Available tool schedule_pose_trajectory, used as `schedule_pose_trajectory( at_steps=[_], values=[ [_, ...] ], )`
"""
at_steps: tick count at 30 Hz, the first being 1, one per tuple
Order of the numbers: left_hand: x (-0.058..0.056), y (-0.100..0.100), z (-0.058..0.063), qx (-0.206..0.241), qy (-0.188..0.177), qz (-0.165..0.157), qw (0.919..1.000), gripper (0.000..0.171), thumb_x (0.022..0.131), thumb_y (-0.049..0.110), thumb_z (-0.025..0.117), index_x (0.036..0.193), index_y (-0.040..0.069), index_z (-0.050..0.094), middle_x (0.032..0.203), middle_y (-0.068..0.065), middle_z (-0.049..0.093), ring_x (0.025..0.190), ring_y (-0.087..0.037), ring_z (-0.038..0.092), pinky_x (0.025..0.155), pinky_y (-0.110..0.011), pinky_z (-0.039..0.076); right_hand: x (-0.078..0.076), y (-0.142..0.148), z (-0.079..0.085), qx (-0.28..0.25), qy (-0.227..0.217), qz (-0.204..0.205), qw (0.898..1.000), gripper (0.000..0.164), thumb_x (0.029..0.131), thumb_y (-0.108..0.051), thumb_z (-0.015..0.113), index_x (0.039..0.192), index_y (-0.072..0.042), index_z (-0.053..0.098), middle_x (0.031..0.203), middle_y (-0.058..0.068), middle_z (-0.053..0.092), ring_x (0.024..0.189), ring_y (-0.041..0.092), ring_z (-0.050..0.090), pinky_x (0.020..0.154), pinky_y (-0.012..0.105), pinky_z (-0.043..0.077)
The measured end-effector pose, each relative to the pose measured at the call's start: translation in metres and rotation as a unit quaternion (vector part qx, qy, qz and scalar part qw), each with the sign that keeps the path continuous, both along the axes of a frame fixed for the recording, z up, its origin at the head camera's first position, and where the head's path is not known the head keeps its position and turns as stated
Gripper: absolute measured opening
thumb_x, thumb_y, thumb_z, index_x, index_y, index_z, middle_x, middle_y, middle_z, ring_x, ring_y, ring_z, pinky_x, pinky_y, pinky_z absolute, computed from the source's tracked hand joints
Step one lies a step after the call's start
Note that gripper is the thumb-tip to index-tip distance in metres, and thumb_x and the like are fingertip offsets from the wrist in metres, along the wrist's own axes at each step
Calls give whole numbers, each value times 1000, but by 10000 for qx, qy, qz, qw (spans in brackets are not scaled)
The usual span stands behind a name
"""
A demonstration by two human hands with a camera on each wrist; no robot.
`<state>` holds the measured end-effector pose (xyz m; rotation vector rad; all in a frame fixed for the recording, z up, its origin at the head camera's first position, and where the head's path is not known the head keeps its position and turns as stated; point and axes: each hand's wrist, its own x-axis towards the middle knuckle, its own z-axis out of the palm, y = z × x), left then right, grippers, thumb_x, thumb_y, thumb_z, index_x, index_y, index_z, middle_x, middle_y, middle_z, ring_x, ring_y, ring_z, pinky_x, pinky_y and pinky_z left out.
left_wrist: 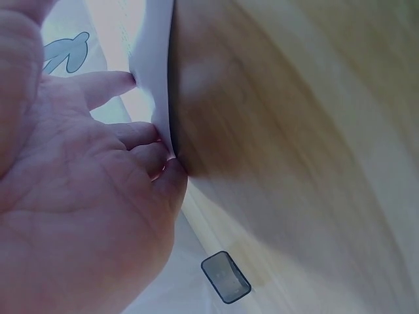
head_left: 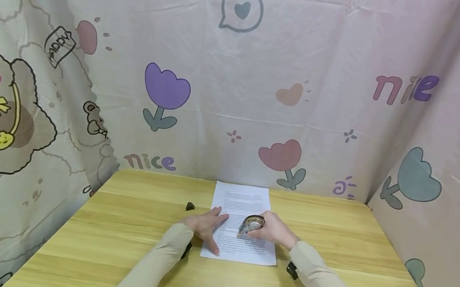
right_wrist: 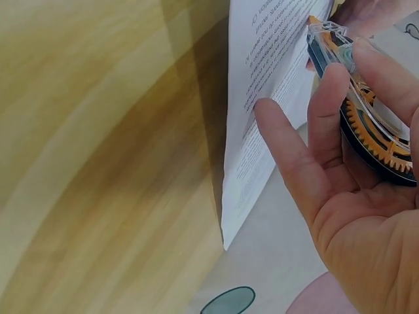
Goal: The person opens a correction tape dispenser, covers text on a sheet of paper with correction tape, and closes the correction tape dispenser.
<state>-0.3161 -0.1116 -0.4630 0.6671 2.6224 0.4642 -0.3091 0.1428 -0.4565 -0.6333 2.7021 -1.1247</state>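
A printed sheet of paper [head_left: 245, 201] lies on the wooden table in the head view. My left hand [head_left: 205, 227] rests on its left side with fingers and thumb spread; in the left wrist view the fingertips touch the paper [left_wrist: 157, 52] near its edge. With my right hand [head_left: 274, 230] I grip a correction tape [head_left: 253, 223], a clear case with orange toothed wheels inside. Its tip points down and left at the lower printed lines. Thumb and fingers close around the correction tape [right_wrist: 370, 124] in the right wrist view, while one finger touches the sheet.
A small dark cap [head_left: 190, 206] lies on the table left of the paper. The wooden table [head_left: 131, 240] reaches back to a patterned cloth [head_left: 235, 97] hung behind and at both sides. Dark straps sit at both wrists.
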Motion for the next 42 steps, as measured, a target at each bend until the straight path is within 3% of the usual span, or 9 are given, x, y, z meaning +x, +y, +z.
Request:
schedule_pose_trajectory(
  at_steps=[33,42],
  values=[
    [-1,-1,0,3,-64,40,10000,118,62,40,91,157,15,24,165,-16,5,153,-31,5,124,-50,13,2,10,1,93,-35,-242,9997,25,73,-15,86,92,-8,72,86,0,74,75,10,64,72,29,54],
    [0,-1,1,15,-71,12,10000,119,63,42,91,157,15,23,165,-17,5,153,-31,5,124,-50,13,1,13,1,75,-158,-269,9995,26,73,-14,86,95,-9,72,87,0,74,75,9,64,73,26,54]
  ],
)
